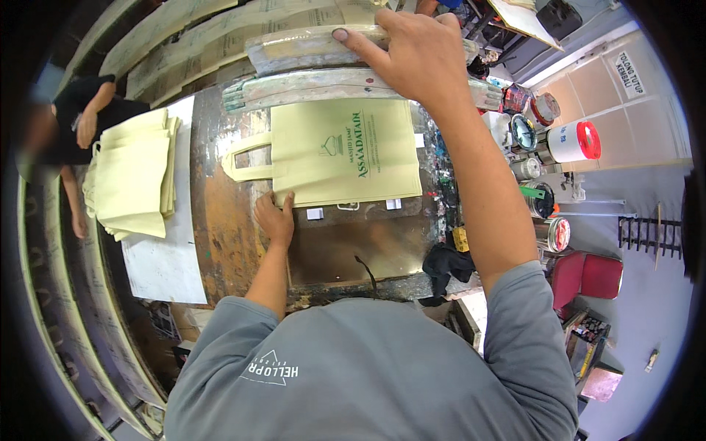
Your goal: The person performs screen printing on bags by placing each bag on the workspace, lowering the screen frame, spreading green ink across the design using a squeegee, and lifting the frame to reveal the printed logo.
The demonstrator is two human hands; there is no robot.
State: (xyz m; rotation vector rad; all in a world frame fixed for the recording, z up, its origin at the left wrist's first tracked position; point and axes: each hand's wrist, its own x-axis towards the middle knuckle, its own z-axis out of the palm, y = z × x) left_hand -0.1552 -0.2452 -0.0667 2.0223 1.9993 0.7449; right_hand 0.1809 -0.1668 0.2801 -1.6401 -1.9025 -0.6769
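We are looking at a pale yellow bag [316, 165] lying flat, print upward, on the worktop [208, 213]. Judging by its thin look, we are dealing with something light, soft and easily creased, not fragile. We are treating the green print [359, 147] as the part likeliest to smear, so we are favouring the plain edges or the handle [237, 163] for taking hold. Our left hand [275, 218] is touching the bag's near left corner; whether those fingers are pinching the cloth, we cannot tell. Our right hand [426, 59] is gripping a stained frame [309, 50] beyond the bag, its thumb stretching along the bar. The worktop is showing paint stains around the bag. To the bag's left, a stack of similar bags [140, 165] is resting on a white sheet [165, 268], with another person [81, 99] farther left; to its right, cans [570, 143] are crowding together and a red chair [599, 275] is standing.
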